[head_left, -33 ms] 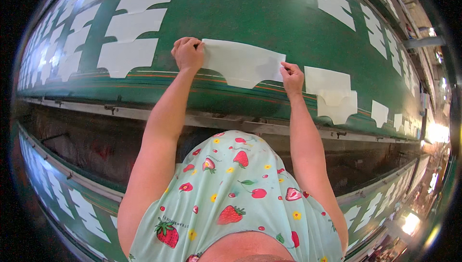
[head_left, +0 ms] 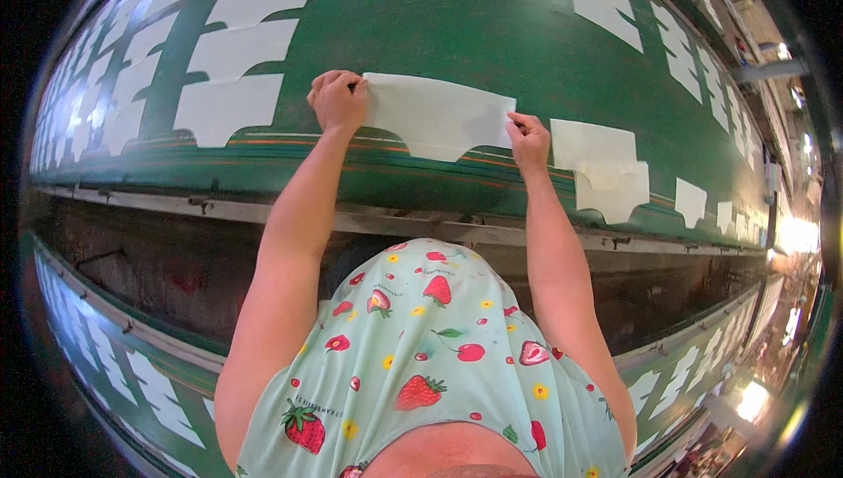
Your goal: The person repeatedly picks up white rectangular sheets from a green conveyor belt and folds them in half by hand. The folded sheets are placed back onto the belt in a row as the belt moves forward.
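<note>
1. The left hand is curled, its fingertips pinching the top left corner of a white sheet.
2. The right hand pinches the sheet's right edge, so the piece is stretched flat between both hands.
3. The sheet lies on the green belt near its front edge, its notched side toward the person, apparently lined up with the neighbours.
4. Other white pieces sit in rows on either side, spaced apart.
5. A lower belt carries more.
</note>
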`<state>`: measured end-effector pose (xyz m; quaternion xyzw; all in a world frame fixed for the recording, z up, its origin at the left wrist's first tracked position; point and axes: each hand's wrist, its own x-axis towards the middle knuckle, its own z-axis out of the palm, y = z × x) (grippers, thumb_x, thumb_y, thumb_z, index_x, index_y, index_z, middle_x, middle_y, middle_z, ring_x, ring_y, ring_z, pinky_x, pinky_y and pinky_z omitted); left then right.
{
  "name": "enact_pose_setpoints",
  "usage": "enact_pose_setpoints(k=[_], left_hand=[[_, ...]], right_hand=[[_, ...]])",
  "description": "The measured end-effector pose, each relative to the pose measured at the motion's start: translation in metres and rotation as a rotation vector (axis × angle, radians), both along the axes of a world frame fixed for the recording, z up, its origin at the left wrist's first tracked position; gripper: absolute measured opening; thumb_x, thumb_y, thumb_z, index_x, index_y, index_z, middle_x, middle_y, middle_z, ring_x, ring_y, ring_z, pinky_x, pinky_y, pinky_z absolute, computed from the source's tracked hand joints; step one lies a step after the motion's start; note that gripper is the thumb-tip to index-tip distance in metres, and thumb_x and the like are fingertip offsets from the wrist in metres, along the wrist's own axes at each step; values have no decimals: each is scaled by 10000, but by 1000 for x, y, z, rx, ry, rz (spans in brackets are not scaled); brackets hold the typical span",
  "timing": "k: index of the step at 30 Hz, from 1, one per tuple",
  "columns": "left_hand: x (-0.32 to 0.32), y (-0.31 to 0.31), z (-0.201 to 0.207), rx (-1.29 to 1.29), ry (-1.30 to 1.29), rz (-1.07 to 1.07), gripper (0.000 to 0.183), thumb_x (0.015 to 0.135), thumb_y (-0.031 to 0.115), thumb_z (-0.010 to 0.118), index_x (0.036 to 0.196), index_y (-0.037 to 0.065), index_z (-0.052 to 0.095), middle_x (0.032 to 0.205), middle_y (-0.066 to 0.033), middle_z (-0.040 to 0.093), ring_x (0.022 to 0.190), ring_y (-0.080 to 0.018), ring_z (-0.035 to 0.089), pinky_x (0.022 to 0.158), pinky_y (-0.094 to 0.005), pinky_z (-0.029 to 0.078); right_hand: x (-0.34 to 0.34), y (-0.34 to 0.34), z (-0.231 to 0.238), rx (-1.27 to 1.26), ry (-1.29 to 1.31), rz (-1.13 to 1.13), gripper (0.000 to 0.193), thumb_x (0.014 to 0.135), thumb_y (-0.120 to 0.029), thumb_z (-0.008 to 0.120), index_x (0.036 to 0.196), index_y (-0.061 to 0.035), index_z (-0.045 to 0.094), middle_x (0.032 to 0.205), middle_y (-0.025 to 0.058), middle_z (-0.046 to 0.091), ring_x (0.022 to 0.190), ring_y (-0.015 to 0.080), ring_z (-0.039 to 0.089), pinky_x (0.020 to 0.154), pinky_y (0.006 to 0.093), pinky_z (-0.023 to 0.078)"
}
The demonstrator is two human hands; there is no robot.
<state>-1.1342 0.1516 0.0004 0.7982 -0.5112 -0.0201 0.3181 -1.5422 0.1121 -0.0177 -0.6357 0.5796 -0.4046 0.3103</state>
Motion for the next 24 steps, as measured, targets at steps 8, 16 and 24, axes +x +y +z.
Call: enact_pose_setpoints(k=[8, 16, 24], left_hand=[[-3, -13, 5, 52, -86, 5, 428, 983, 402, 762, 1354, 197, 705, 1432, -35, 665, 1429, -283, 522, 1201, -497, 361], [-50, 0, 1, 350, -448, -454, 972, 1074, 642, 524, 1733, -21, 257, 1832, -234, 174, 1708, -417, 102, 1388, -549, 62], [-220, 5, 12, 216, -438, -812, 1076, 1037, 748, 498, 1695, -81, 308, 1803, -256, 255, 1690, -454, 154, 1379, -555, 101]], right_hand=[[2, -10, 4, -48, 103, 6, 295, 842, -115, 844, 1131, -55, 853, 995, 99, 758, 767, 176, 727, 737, 324, 593], [-2, -11, 7, 47, -40, -18, 360, 812, -103, 833, 1167, -40, 851, 1023, 121, 778, 826, 194, 746, 780, 333, 608], [-10, -16, 17, 277, -445, 69, 328, 864, -111, 810, 1180, -29, 840, 1058, 144, 800, 855, 188, 762, 787, 340, 617]])
